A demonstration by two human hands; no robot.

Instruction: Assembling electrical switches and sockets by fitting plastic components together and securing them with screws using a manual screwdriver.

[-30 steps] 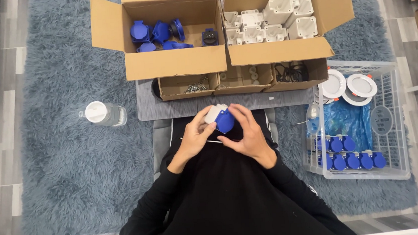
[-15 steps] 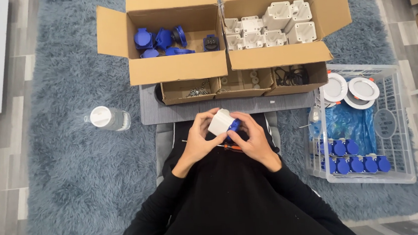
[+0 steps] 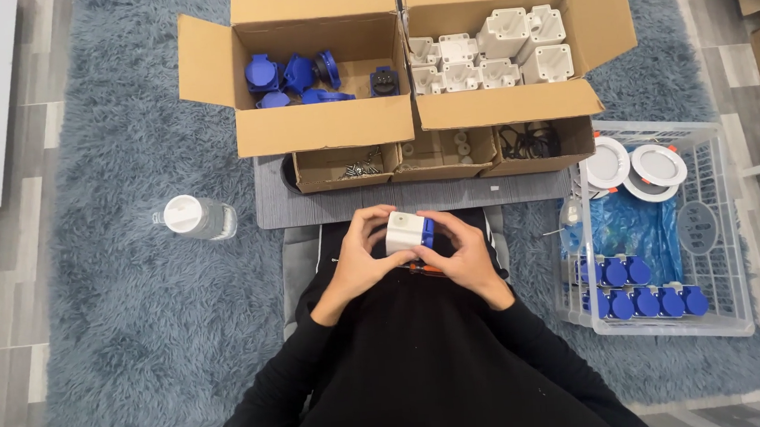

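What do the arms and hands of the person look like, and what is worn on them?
Both arms are covered by long black sleeves of plain, soft-looking fabric that end at the wrists. The left hand and the right hand are bare: no gloves show. No ring, watch or bracelet can be seen from this view, and the black sleeves carry no visible print or marking.

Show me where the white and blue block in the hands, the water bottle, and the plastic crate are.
white and blue block [image 3: 407,232]: head view, on its white face.
water bottle [image 3: 186,214]: head view, on its white cap.
plastic crate [image 3: 657,331]: head view, on its near rim.
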